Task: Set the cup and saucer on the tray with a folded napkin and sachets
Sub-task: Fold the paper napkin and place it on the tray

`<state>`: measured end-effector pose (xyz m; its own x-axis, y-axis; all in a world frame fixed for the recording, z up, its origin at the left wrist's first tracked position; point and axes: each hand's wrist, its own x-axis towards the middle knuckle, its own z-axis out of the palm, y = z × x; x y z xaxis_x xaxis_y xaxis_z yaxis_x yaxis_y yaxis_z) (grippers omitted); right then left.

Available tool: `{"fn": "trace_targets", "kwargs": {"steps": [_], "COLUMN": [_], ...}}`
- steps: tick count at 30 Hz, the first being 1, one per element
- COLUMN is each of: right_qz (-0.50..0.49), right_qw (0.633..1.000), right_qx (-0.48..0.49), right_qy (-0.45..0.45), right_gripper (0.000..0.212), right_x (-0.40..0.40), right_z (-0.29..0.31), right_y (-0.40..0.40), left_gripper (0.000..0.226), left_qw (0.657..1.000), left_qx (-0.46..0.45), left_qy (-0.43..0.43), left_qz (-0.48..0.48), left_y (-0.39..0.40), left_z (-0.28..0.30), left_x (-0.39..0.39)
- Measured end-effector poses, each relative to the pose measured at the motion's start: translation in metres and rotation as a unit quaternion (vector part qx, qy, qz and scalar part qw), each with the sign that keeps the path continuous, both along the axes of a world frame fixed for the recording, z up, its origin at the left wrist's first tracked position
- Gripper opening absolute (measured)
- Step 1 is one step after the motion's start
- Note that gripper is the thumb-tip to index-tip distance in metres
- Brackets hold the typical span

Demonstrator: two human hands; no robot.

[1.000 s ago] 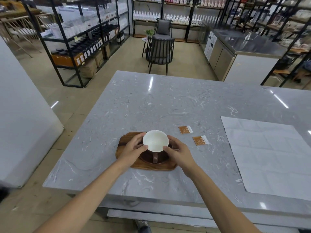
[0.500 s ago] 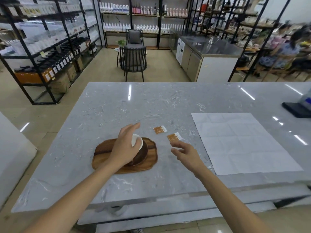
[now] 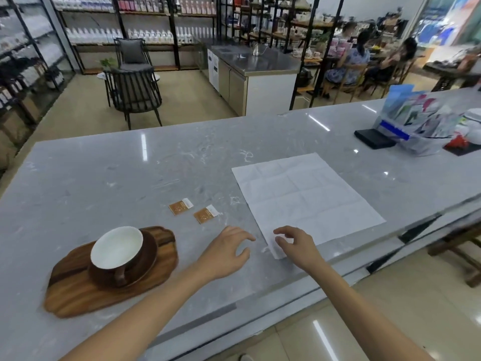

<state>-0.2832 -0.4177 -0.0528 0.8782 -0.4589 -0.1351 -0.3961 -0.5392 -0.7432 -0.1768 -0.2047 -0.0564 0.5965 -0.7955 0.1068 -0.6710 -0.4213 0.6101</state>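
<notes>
1. A big grey marble table (image 3: 109, 178) fills most of the frame.
2. A brown wooden tray (image 3: 78, 290) lies on the table in the lower left of the frame.
3. A dark brown saucer (image 3: 149, 259) sits on the tray, more toward its far end.
4. A cup (image 3: 117, 250) stands upright on the saucer. It is white inside and brown outside, and its handle points toward the bottom of the frame.
5. Two small orange sachets lie flat on the table near the middle of the frame, not on the tray. One sachet (image 3: 180, 206) is a bit to the left and higher. The other sachet (image 3: 205, 214) is just beside it, lower and to the right. They do not touch.
6. A white napkin (image 3: 304, 196) lies spread out flat on the table, right of the middle. It shows fold lines. It is not on the tray.
7. The left hand (image 3: 226, 252) is over the bare table between the tray and the napkin. Its fingers are spread and curled a little, and it holds nothing.
8. The right hand (image 3: 296, 244) is over the near corner of the napkin. Its fingers are bent and apart. It does not pinch the napkin; I cannot tell if the hand touches it.
9. A see-through box (image 3: 416, 123) of papers stands at the far right of the table.
</notes>
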Motion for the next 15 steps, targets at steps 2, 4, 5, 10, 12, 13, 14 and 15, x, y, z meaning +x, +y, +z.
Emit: {"fn": "trace_targets", "kwargs": {"steps": [2,4,5,10,12,13,14,15], "right_qz": [-0.005,-0.014,-0.017,-0.003,-0.010,-0.014,-0.016,-0.016], "right_qw": [1.000,0.999,0.999,0.988,0.983,0.981,0.979,0.977], "right_qx": [-0.019,-0.037,-0.049,-0.134,-0.158,-0.171,-0.183,-0.194], "right_qy": [0.011,0.014,0.016,0.069,0.088,0.090,0.090,0.088], "right_gripper": [0.025,0.026,0.028,0.046,0.048,0.047,0.046,0.045], "right_x": [-0.003,-0.006,-0.008,-0.014,-0.017,-0.018,-0.018,-0.019], "right_z": [-0.006,-0.010,-0.012,-0.023,-0.030,-0.033,-0.035,-0.037], "right_y": [-0.025,-0.051,-0.063,-0.123,-0.140,-0.146,-0.150,-0.152], "left_gripper": [0.034,0.038,0.041,0.059,0.058,0.055,0.050,0.044], "left_qw": [1.000,0.999,0.999,0.994,0.994,0.994,0.994,0.994], "left_qx": [0.008,0.024,0.035,0.103,0.104,0.101,0.098,0.093], "left_qy": [0.012,0.025,0.028,-0.006,-0.029,-0.033,-0.042,-0.055], "left_qz": [-0.013,-0.017,-0.021,-0.046,-0.015,-0.001,0.007,0.012], "left_y": [-0.029,-0.055,-0.066,-0.107,-0.116,-0.120,-0.123,-0.124], "left_z": [-0.006,-0.011,-0.013,-0.028,-0.032,-0.032,-0.032,-0.032], "left_x": [-0.002,-0.004,-0.005,-0.016,-0.021,-0.022,-0.023,-0.025]}}
